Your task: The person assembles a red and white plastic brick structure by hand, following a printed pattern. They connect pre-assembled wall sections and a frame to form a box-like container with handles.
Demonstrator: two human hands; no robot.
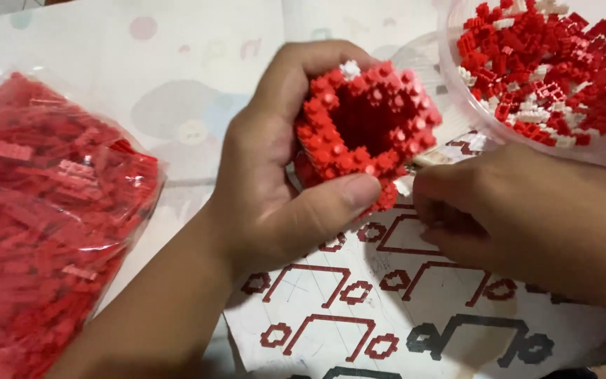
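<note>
Head view: left grip (282, 168) clasps hollow red brick model (366, 123); right grip (520, 217) pinches its lower edge, bowl (457, 84) close

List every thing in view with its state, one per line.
Left hand: gripping the red brick model.
Red brick model: hollow, open on top, unfinished.
Right hand: fingers pinched beside the model.
Plastic bag: full of red bricks.
Clear bowl: holding loose bricks.
Instruction sheet: lying flat.

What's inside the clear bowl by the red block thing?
The clear bowl holds a heap of tiny red bricks with some white bricks mixed in. Whatever lies lower in the heap is covered, and part of the bowl runs out of the picture.
</note>
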